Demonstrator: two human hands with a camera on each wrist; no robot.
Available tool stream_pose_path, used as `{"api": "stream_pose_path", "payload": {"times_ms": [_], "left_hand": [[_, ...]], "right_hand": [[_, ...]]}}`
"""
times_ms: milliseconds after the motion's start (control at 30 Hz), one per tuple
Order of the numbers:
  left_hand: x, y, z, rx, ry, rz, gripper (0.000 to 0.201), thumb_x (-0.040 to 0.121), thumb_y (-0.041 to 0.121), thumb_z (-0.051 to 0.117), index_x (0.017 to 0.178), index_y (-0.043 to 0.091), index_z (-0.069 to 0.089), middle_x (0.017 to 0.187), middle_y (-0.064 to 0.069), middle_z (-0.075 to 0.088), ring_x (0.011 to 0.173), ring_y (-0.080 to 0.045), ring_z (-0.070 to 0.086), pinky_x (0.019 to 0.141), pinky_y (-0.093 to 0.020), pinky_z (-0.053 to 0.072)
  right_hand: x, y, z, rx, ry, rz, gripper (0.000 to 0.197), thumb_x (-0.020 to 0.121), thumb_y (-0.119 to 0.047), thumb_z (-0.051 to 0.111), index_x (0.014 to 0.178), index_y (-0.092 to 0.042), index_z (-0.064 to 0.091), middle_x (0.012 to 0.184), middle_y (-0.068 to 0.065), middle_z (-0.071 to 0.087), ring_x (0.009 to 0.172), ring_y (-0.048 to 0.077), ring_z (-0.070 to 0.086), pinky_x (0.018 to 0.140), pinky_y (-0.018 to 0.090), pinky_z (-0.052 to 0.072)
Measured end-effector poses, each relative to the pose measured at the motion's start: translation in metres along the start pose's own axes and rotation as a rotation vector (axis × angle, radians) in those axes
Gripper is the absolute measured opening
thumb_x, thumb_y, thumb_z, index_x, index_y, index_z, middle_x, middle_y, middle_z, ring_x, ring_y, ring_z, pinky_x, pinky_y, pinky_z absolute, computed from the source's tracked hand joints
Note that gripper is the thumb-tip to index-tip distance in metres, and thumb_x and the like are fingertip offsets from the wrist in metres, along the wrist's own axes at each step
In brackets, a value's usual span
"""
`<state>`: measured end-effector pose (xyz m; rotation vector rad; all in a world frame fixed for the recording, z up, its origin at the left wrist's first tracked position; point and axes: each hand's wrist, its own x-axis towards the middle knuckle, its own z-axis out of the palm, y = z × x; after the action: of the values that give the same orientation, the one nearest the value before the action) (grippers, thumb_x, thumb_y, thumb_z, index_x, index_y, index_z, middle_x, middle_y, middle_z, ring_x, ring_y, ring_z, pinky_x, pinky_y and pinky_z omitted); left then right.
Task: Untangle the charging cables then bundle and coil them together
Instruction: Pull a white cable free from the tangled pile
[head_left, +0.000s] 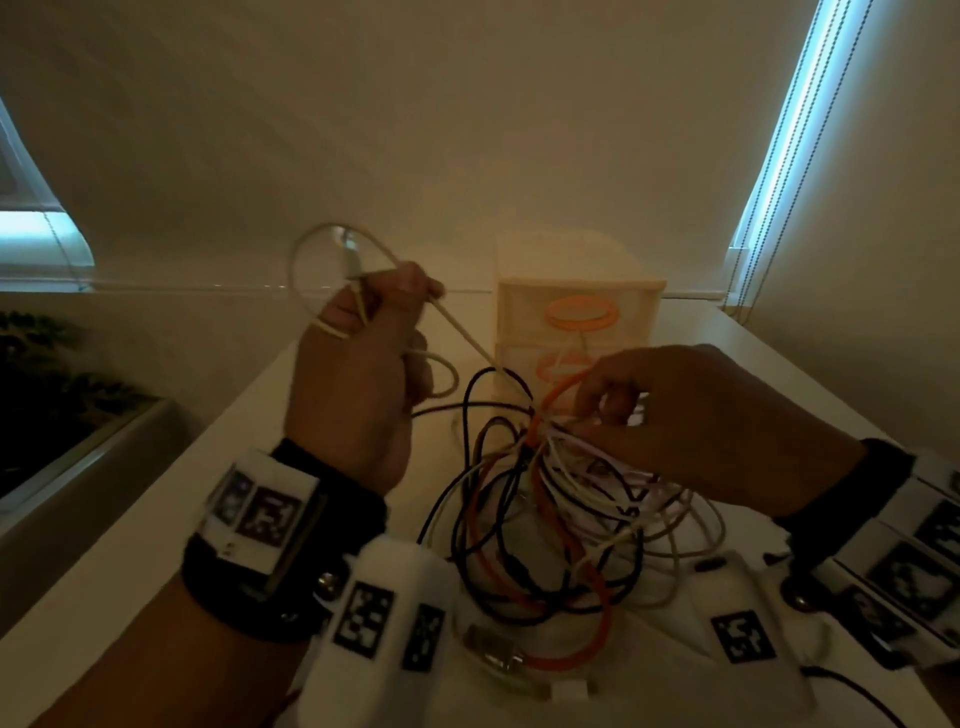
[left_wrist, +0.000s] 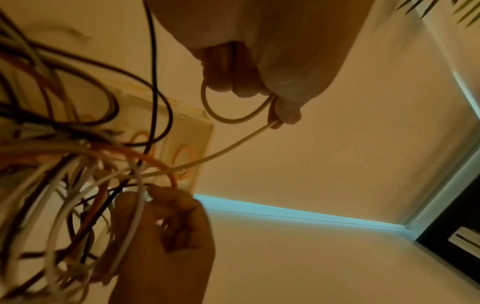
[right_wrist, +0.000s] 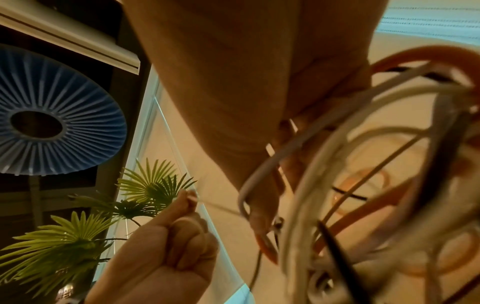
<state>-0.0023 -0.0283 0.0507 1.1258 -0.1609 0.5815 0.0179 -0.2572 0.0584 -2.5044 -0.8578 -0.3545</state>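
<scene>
Head view: a thin cream charging cable (head_left: 462, 327) is being held taut by the left hand (head_left: 358, 364), whose fingers are curled round it, a loose loop of the same cable rising above the fist. The strand is being drawn up and away, apparently so it can be worked free of the knot. The tangled mass of black, white, cream and orange cables (head_left: 561, 519) is being kept on the white tabletop (head_left: 156, 545) between the wrists, pinned at its upper knot by the right hand (head_left: 670, 415), whose fingertips are pinching several strands there, an orange one among them. A small pale plastic drawer unit with orange ring handles (head_left: 576, 312) is standing just behind the tangle, near the taut strand.

Left wrist view: the cream cable is being shown running straight from the left hand's curled fingers (left_wrist: 233, 70) down into the knot, where the right hand (left_wrist: 166, 232) is gripping white and orange strands. Black loops are crossing the cream strand and are judged likely to snag it.

Right wrist view: blurred cables are crowding the right fingers; the left fist is being seen closed round its strand, with green palm-like leaves (right_wrist: 78, 236) and a blue pleated round shade (right_wrist: 52, 115) behind.
</scene>
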Motion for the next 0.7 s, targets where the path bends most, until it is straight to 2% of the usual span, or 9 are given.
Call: {"api": "stream_pose_path", "payload": {"times_ms": [67,133,200,300,367,433,533,600,700], "left_hand": [[-0.006,-0.005,0.006,0.025,-0.039,-0.035,0.019,0.099,0.021,0.055,0.085,0.012,0.064,0.049,0.009,0.041,0.047,-0.012,0.02,0.048,-0.03,0.016],[-0.009,-0.006,0.009,0.0,-0.07,-0.065,0.017,0.098,0.022,0.055,0.089,0.01,0.062,0.046,0.008,0.044,0.05,-0.015,0.016,0.052,-0.035,0.014],[-0.011,-0.01,0.009,-0.02,-0.101,-0.088,0.02,0.091,0.028,0.059,0.088,0.009,0.063,0.045,0.007,0.033,0.051,-0.019,0.012,0.051,-0.034,0.013],[-0.014,-0.013,0.008,0.031,-0.155,-0.093,0.029,0.084,0.038,0.062,0.089,0.01,0.067,0.049,0.002,0.024,0.051,-0.019,0.012,0.049,-0.031,0.015],[-0.014,-0.014,0.005,0.193,-0.188,-0.073,0.033,0.082,0.041,0.066,0.094,0.01,0.07,0.048,0.007,0.032,0.043,-0.013,0.024,0.045,-0.025,0.024],[-0.013,-0.018,0.002,0.435,-0.254,-0.033,0.022,0.084,0.033,0.073,0.093,0.012,0.071,0.047,0.012,0.04,0.043,-0.009,0.038,0.047,-0.022,0.036],[-0.014,-0.028,-0.001,0.717,-0.439,0.005,0.013,0.083,0.028,0.078,0.089,0.019,0.071,0.045,0.01,0.039,0.043,-0.008,0.034,0.046,-0.02,0.031],[-0.016,-0.033,0.0,0.806,-0.483,0.026,0.015,0.081,0.029,0.08,0.089,0.021,0.07,0.042,0.013,0.043,0.04,-0.004,0.034,0.045,-0.016,0.029],[-0.017,-0.037,0.002,0.856,-0.47,0.093,0.012,0.082,0.019,0.079,0.088,0.015,0.07,0.048,0.023,0.052,0.042,0.003,0.043,0.048,-0.007,0.029]], "right_hand": [[0.001,-0.006,0.009,0.065,0.069,-0.046,0.016,0.078,-0.039,0.079,0.087,-0.034,0.067,0.072,-0.013,0.063,0.067,0.002,0.06,0.059,0.02,0.05],[0.002,-0.015,0.021,0.109,0.062,-0.102,0.011,0.081,-0.031,0.078,0.091,-0.032,0.072,0.071,-0.013,0.062,0.067,0.001,0.059,0.057,0.014,0.045],[0.005,-0.018,0.033,0.107,0.051,-0.151,0.004,0.084,-0.032,0.074,0.087,-0.029,0.075,0.071,-0.012,0.063,0.068,0.004,0.059,0.057,0.015,0.045],[0.013,-0.012,0.042,0.083,0.057,-0.156,0.017,0.088,-0.028,0.071,0.073,-0.019,0.072,0.064,-0.007,0.061,0.063,0.009,0.057,0.056,0.023,0.045],[0.016,-0.008,0.041,0.063,0.085,-0.085,0.022,0.09,-0.028,0.069,0.071,-0.016,0.071,0.06,-0.006,0.058,0.063,0.008,0.056,0.053,0.018,0.039],[0.015,-0.008,0.038,0.075,0.117,-0.057,0.024,0.093,-0.026,0.066,0.072,-0.014,0.071,0.06,-0.007,0.057,0.066,0.006,0.056,0.053,0.016,0.039],[0.014,-0.007,0.04,0.15,0.158,-0.02,0.031,0.097,-0.025,0.059,0.07,-0.012,0.068,0.058,-0.002,0.057,0.06,0.013,0.056,0.051,0.024,0.043],[0.014,-0.007,0.043,0.269,0.212,0.037,0.035,0.098,-0.026,0.057,0.068,-0.011,0.065,0.056,0.004,0.057,0.051,0.016,0.053,0.053,0.033,0.047],[0.01,-0.014,0.045,0.453,0.272,0.08,0.026,0.098,-0.027,0.058,0.078,-0.016,0.072,0.056,0.003,0.059,0.047,0.009,0.054,0.051,0.027,0.048]]}}
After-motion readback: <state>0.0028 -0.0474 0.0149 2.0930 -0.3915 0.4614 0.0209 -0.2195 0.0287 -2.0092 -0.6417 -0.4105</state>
